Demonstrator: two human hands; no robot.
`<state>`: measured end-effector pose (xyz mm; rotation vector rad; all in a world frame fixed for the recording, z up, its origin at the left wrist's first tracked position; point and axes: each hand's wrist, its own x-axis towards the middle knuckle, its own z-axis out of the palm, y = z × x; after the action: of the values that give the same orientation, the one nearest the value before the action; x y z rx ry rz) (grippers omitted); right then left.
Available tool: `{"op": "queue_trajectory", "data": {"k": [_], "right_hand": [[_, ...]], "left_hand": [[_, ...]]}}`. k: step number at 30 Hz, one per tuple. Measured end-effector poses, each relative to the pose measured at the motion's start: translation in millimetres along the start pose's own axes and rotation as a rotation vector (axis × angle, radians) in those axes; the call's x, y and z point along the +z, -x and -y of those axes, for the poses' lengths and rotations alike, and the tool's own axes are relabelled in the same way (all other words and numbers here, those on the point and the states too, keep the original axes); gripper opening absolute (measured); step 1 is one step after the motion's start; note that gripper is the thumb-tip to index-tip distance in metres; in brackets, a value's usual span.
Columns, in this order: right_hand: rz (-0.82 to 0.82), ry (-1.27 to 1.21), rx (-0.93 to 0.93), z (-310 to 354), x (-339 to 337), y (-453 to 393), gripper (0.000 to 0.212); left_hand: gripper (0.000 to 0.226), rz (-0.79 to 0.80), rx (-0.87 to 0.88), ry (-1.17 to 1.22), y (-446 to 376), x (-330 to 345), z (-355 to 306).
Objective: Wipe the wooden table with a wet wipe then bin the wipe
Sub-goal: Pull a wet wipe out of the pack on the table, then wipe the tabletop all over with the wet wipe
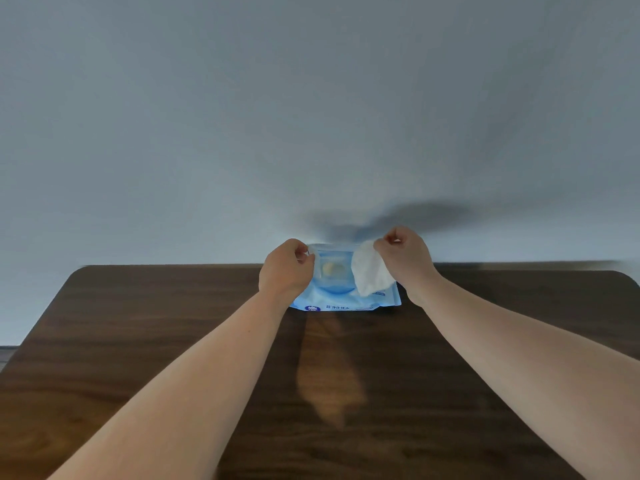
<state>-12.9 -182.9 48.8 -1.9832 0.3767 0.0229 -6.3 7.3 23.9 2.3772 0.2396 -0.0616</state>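
Note:
A blue pack of wet wipes (346, 296) lies at the far middle edge of the dark wooden table (138, 341), against the wall. My right hand (407, 258) holds a white wet wipe (370, 271) pinched by its top corner, so it hangs over the right side of the pack. My left hand (285, 270) is over the left side of the pack, fingers pinched on a small white flap at the pack's top left. The round opening in the pack's middle shows between my hands.
A plain pale wall (311, 116) rises directly behind the table. The table's rounded far corners show at left and right. A light patch reflects on the wood in front of the pack. No bin is in view.

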Motion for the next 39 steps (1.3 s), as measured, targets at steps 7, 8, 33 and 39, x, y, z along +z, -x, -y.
{"op": "queue_trajectory", "data": {"k": [7, 8, 33, 39], "right_hand": [[-0.016, 0.064, -0.159, 5.4, -11.0, 24.3, 0.027], [0.002, 0.143, -0.239, 4.8, -10.0, 29.6, 0.032], [0.694, 1.186, -0.694, -89.7, 128.6, 109.2, 0.054], [0.628, 1.134, -0.705, -72.1, 218.1, 132.9, 0.063]], "left_hand": [[0.023, 0.024, 0.019, -0.023, 19.0, -8.8, 5.8], [0.024, 0.035, 0.014, -0.054, 22.1, -12.2, 11.4], [0.069, 0.469, -0.151, -0.607, 130.5, -84.3, 205.1], [0.090, 0.354, -0.244, -0.684, 158.7, -119.1, 264.5]]}}
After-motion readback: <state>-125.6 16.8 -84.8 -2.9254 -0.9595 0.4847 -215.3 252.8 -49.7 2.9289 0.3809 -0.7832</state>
